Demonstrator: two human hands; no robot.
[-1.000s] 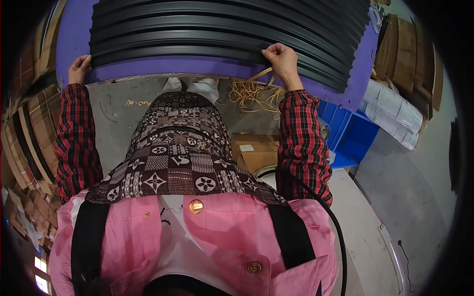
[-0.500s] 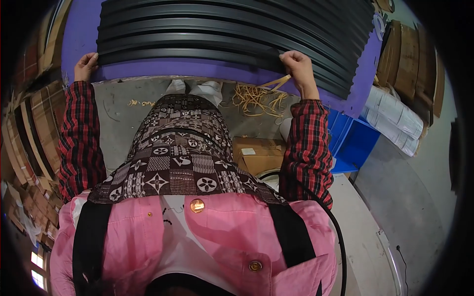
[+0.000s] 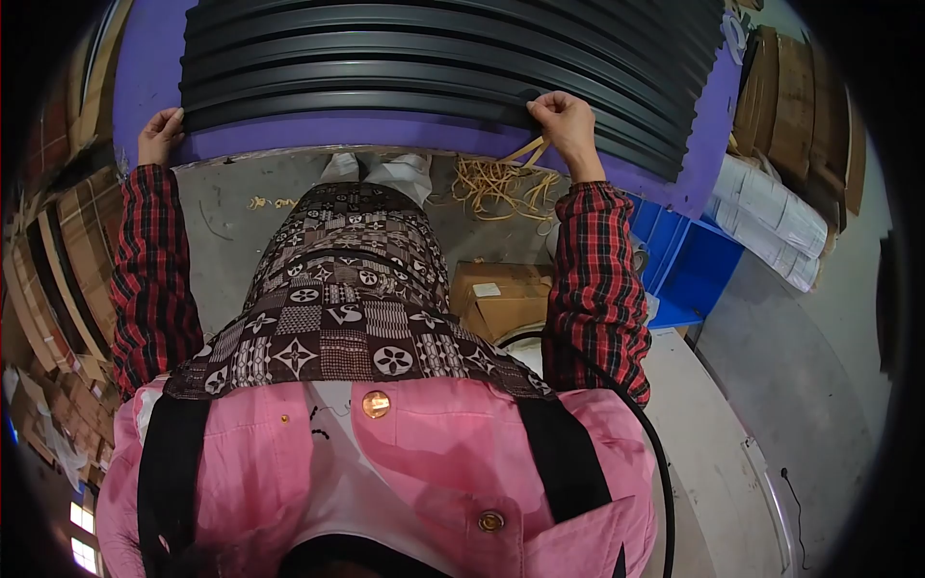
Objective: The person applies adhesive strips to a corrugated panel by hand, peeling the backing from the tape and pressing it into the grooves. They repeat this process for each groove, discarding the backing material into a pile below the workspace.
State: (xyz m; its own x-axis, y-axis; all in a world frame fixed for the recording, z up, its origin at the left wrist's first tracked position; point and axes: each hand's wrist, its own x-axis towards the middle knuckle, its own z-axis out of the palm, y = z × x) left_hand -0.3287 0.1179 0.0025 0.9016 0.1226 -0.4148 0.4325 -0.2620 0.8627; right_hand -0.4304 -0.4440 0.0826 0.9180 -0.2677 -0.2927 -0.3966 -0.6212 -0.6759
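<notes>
The sleeves (image 3: 599,275) are plaid, the jacket (image 3: 434,433) pink

Ridged panel (image 3: 424,67): pale highlights along ridges; dark grooves;
Window (image 3: 84,555): blown-out white, lower left;
Button (image 3: 376,404): bright glint;
Pink jacket (image 3: 260,438): moderate, diffuse light; soft fold shadows;
Table edge (image 3: 299,137): bowed by wide-angle distortion;
Left cartons (image 3: 92,231): dim; stretched toward border;
Frame corners: black vignette

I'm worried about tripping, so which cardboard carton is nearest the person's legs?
The brown carton with a white label, seen between the apron and the right sleeve; the other cartons are at the picture's far left and upper right.
</notes>
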